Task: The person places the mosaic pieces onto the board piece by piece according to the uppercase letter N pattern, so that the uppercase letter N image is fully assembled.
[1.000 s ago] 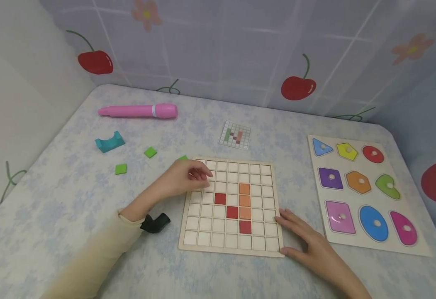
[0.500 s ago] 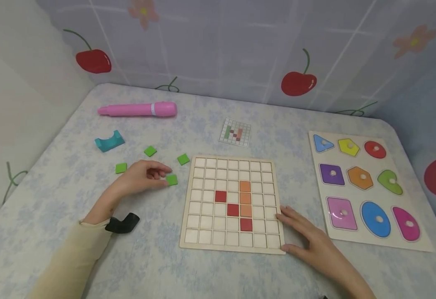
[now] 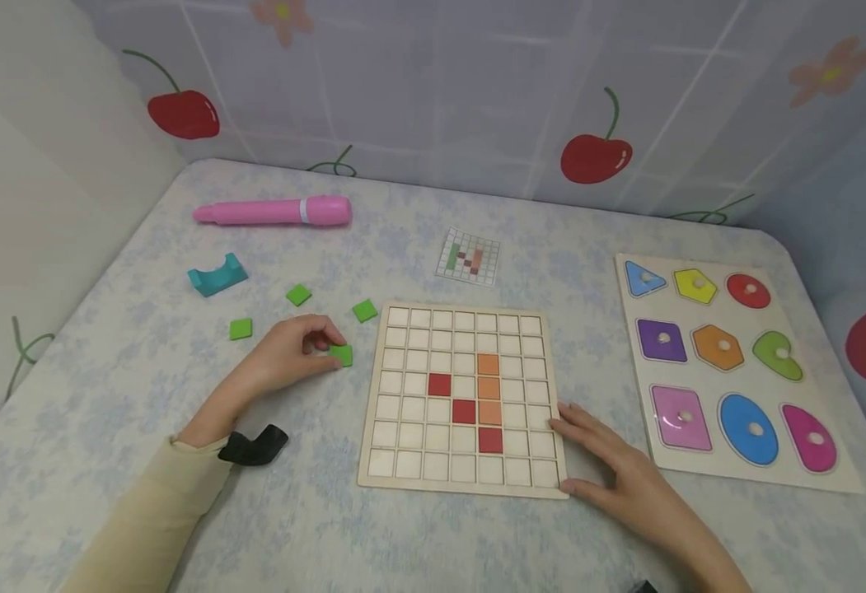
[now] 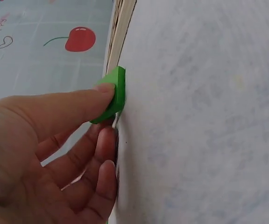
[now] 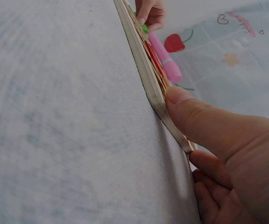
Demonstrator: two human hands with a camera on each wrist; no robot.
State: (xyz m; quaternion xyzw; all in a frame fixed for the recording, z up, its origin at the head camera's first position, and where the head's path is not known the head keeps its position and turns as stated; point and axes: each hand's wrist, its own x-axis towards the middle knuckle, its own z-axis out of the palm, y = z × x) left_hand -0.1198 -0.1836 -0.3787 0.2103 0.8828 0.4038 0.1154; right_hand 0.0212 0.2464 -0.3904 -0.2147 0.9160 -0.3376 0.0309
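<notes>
My left hand [image 3: 292,352] pinches a green square tile [image 3: 343,355] between thumb and fingers, just left of the wooden grid board [image 3: 555,461]. In the left wrist view the thumb lies across the face of the tile [image 4: 118,97], which is tilted on its edge. Three red tiles [image 3: 464,411] and three orange tiles [image 3: 488,388] sit in the board's cells. My right hand [image 3: 618,473] rests against the board's right side, thumb at the near corner and fingertips farther up the edge. In the right wrist view the thumb touches the board's rim [image 5: 159,105].
More green tiles [image 3: 241,329] lie to the left, with a teal arched block [image 3: 217,276] and a pink microphone-shaped toy [image 3: 269,212] behind them. A small pattern card [image 3: 468,256] lies beyond the board. A shape puzzle with knobs [image 3: 759,403] is at right.
My left hand has moved left from over the board's upper left cells to a loose green tile and now pinches it. The right hand stays at the board's edge.
</notes>
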